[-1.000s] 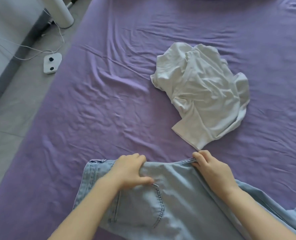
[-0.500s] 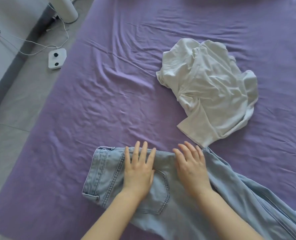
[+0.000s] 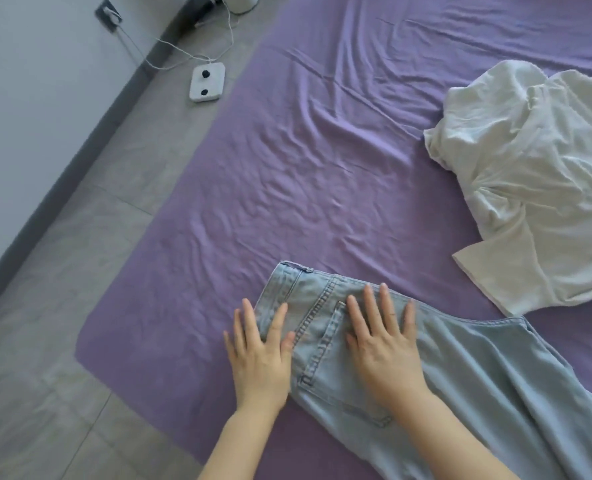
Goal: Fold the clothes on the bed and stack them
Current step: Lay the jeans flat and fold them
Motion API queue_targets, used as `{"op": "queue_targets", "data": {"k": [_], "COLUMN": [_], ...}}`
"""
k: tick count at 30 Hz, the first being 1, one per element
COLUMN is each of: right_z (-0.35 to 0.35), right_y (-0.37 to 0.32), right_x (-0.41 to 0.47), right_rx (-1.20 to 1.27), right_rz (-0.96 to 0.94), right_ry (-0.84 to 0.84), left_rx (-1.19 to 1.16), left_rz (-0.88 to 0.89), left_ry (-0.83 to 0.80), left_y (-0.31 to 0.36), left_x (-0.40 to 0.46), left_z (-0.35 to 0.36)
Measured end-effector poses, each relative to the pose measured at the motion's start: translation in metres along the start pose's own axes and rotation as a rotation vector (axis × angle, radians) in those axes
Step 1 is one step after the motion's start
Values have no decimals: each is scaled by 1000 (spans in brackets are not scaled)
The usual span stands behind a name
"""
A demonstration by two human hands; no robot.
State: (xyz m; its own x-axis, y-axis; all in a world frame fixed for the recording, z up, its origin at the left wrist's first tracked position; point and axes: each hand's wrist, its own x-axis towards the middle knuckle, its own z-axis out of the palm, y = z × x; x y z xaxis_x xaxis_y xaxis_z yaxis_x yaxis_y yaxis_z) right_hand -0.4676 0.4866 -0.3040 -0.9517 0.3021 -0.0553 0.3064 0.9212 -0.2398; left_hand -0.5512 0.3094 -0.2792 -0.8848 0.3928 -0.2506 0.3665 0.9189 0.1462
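Two flat palms press the light-blue jeans (image 3: 443,368) onto the purple bed (image 3: 287,168): left hand (image 3: 258,358) at the waistband edge, right hand (image 3: 381,348) over the back pocket, fingers straight and spread. Beyond, a crumpled white T-shirt (image 3: 536,188) lies apart from them.

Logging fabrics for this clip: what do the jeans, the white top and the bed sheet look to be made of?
Jeans: light-washed denim, matte, with raised double stitching and a patch pocket. White top: probably thin cotton jersey; it lies in soft, limp creases with a hemmed sleeve. Bed sheet: thin woven fabric, perhaps cotton or a blend, with fine wrinkles and a faint sheen.
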Motion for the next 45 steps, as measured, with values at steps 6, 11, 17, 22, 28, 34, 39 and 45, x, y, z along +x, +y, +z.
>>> {"op": "queue_targets", "data": {"k": [6, 11, 17, 22, 28, 34, 39, 45], "right_z": [3, -6, -21, -18, -10, -8, -15, -24], "right_y": [-55, -50, -31, -48, -65, -66, -72, -87], "right_x": [-35, -18, -9, -19, -25, -29, -33, -33], "right_rx": [68, 166, 464, 346, 109, 77, 126, 180], "right_rz": [-309, -210, -132, -51, -108, -128, -139, -138], "right_ry": [-101, 2, -32, -65, -118, -30, -34, 18], "left_rx": [-454, -764, -973, -1346, -1209, -1238, -883, -753], "left_rz": [-160, -337, -437, -516, -352, -326, -261, -372], "left_ry": [-16, 70, -41, -84, -263, -346, -104, 49], "left_y": [0, -5, 3, -2, -9, -8, -8, -15], "left_x": [8, -3, -18, -15, -10, -5, -6, 5], "left_z": [-15, -29, -38, -40, -40, -45, -46, -53]}}
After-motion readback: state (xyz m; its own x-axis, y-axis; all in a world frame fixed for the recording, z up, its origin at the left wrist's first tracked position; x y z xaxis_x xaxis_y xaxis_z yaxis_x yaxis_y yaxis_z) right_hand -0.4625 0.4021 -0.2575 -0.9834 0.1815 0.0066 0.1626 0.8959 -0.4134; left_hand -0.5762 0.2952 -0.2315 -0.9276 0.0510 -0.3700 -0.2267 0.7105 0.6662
